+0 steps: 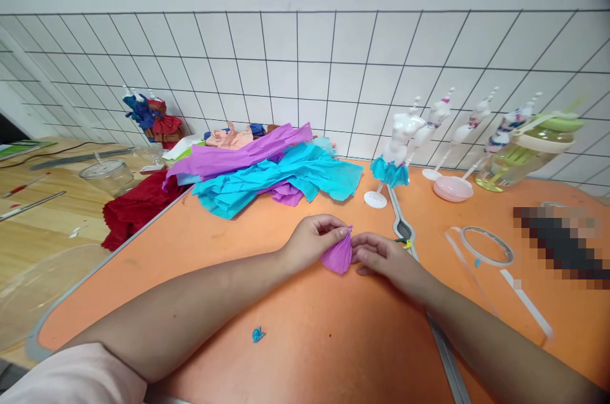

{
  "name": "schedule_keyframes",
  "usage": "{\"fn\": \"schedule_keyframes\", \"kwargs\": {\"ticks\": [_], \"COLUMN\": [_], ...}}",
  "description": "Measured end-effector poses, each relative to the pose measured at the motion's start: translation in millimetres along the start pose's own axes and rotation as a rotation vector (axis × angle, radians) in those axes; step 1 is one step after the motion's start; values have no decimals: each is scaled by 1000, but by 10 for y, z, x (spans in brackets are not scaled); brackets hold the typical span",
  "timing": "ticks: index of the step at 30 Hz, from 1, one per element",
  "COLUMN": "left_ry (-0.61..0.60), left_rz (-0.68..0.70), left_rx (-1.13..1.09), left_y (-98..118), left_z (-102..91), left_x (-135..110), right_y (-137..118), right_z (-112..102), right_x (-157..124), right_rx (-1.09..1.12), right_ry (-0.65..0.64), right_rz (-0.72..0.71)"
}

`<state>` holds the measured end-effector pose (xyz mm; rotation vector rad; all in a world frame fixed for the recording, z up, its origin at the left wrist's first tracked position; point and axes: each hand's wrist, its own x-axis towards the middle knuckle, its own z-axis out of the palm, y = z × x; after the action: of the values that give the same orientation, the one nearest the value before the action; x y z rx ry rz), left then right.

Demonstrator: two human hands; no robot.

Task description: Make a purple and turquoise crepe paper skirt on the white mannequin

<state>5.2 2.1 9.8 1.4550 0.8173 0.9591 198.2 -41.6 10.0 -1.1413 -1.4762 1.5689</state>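
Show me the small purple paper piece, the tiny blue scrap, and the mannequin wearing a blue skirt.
purple paper piece [338,257], head view, on its fanned lower half.
blue scrap [258,334], head view, on its middle.
mannequin [404,129], head view, on its white torso.

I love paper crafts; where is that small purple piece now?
Head view, centre: the purple paper piece is pinched between the left hand and right hand, over the orange table.

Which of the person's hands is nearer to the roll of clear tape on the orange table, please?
The right hand. It lies to the left of the tape roll; the left hand is farther left, beyond the purple paper piece that both hands pinch.
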Motion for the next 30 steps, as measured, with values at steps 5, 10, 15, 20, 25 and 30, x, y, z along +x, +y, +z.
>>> {"fn": "schedule_keyframes", "kwargs": {"ticks": [5,10,15,20,25,30], "left_ry": [54,116,185,207,280,242], "left_rz": [51,349,479,491,542,315], "left_rx": [142,572,663,621,586,320], "left_y": [2,-4,-27,-70,-147,-214], "left_z": [46,-59,-161,-148,-145,-178], "left_x": [-12,16,66,84,146,253], "right_y": [0,51,64,43,56,66], "right_z": [112,87,54,35,-5,-38], "right_x": [33,78,132,143,106,74], "right_rx": [-108,-85,-88,-89,-87,-78], "right_ry": [42,67,106,139,151,173], "right_rz": [49,94,75,37,-16,-36]}}
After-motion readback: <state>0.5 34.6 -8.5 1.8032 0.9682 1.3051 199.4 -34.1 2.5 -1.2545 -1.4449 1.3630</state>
